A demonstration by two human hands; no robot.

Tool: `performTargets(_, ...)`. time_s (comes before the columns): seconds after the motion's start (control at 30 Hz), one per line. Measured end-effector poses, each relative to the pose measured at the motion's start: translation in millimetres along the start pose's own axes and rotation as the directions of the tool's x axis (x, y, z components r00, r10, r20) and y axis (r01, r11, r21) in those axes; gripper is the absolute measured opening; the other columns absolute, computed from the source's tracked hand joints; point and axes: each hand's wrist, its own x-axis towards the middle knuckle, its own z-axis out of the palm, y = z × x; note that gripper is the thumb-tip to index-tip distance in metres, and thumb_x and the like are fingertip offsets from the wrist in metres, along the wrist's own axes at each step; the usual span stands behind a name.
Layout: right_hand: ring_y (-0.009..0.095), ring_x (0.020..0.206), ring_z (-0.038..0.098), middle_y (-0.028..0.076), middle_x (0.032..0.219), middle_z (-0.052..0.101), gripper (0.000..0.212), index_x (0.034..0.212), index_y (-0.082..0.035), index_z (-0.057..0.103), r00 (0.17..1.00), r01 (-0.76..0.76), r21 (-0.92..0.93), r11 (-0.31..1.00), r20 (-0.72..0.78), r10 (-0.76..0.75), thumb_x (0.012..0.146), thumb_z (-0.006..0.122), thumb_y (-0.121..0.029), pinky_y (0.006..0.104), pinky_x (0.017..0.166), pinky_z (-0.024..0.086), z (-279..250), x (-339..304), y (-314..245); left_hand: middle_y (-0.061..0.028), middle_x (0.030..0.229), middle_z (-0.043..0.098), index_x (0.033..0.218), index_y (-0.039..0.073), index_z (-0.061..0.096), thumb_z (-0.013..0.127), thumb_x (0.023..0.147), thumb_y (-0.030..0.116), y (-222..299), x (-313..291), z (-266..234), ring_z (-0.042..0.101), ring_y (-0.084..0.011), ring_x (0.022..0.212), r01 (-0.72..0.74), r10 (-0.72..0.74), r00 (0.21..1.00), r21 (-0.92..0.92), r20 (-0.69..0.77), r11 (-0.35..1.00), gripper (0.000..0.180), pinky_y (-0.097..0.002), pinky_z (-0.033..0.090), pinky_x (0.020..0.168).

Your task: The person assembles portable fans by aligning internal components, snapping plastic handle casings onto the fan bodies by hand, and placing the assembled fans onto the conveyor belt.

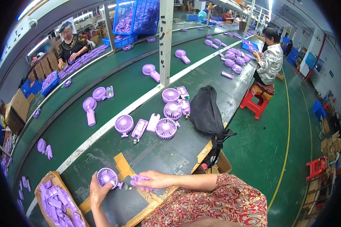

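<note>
Purple fan head sits clasped in the left hand at the table's near edge, about seven o'clock in the view. At its three o'clock, the right hand pinches a purple handle piece just beside it. More purple fans lie at twelve o'clock on the green table, a black bag at their three o'clock.

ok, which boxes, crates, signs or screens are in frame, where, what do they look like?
Open cardboard box: by the left hand, brown, full of purple parts.
Cardboard box: table's right edge, under the black bag, brown, open.
Blue crate: top centre, mesh-sided, holding purple fans.
Blue panels: right wall, rectangular; can't tell if signs or screens.
Cardboard stacks: right floor, brown.
</note>
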Motion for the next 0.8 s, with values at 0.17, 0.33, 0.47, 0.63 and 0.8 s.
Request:
performTargets(0.17,0.009,0.065,0.060,0.003,0.083,0.064,0.029,0.104,-0.005,0.056,0.988,-0.077,0.010,0.997,-0.131,0.077,0.092,0.051,-0.032,0.0229,0.052,0.048,-28,0,-1,-0.0144,0.093,0.064,0.102,-0.003,0.057,0.082,0.051,0.024,2,-12,1,0.061,-0.0211,0.086,0.118,-0.115,0.992,-0.040,0.052,0.992,0.063,-0.0340,0.048,0.079)
performTargets(0.33,0.011,0.058,0.058,0.005,0.076,0.061,0.036,0.101,-0.004,0.056,0.965,-0.116,0.247,0.962,-0.200,0.168,0.091,0.053,-0.039,0.0235,0.050,0.048,-48,5,-6,-0.0072,0.099,0.060,0.109,0.000,0.053,0.078,0.057,0.013,28,-2,3,0.058,-0.0153,0.091,-0.029,-0.067,0.984,-0.520,-0.165,0.854,0.058,-0.0297,0.046,0.085)
performTargets(0.47,0.011,0.054,0.058,0.005,0.072,0.061,0.039,0.095,-0.006,0.057,0.950,-0.248,0.241,0.938,-0.127,0.284,0.090,0.053,-0.044,0.0222,0.048,0.048,-44,14,-13,-0.0068,0.107,0.058,0.118,0.000,0.049,0.077,0.068,0.013,71,-12,6,0.056,-0.0137,0.097,-0.145,-0.006,0.985,-0.843,-0.173,0.517,0.058,-0.0292,0.044,0.089)
performTargets(0.63,0.009,0.056,0.058,0.003,0.071,0.060,0.035,0.099,-0.004,0.061,0.952,-0.288,0.203,0.936,-0.047,0.303,0.087,0.061,-0.036,0.0212,0.050,0.048,-22,14,-20,-0.0081,0.110,0.057,0.124,0.000,0.045,0.074,0.072,0.013,80,-8,31,0.055,-0.0133,0.100,-0.162,0.035,0.985,-0.820,-0.171,0.548,0.060,-0.0279,0.044,0.090)
performTargets(0.8,0.010,0.069,0.061,0.004,0.080,0.061,0.027,0.103,-0.004,0.059,0.977,-0.193,0.327,0.925,-0.022,0.212,0.087,0.063,-0.025,0.0221,0.059,0.052,-13,4,-24,-0.0086,0.112,0.056,0.124,0.001,0.045,0.073,0.072,0.015,77,-5,42,0.055,-0.0143,0.101,-0.108,0.035,0.993,-0.741,-0.114,0.663,0.061,-0.0282,0.044,0.090)
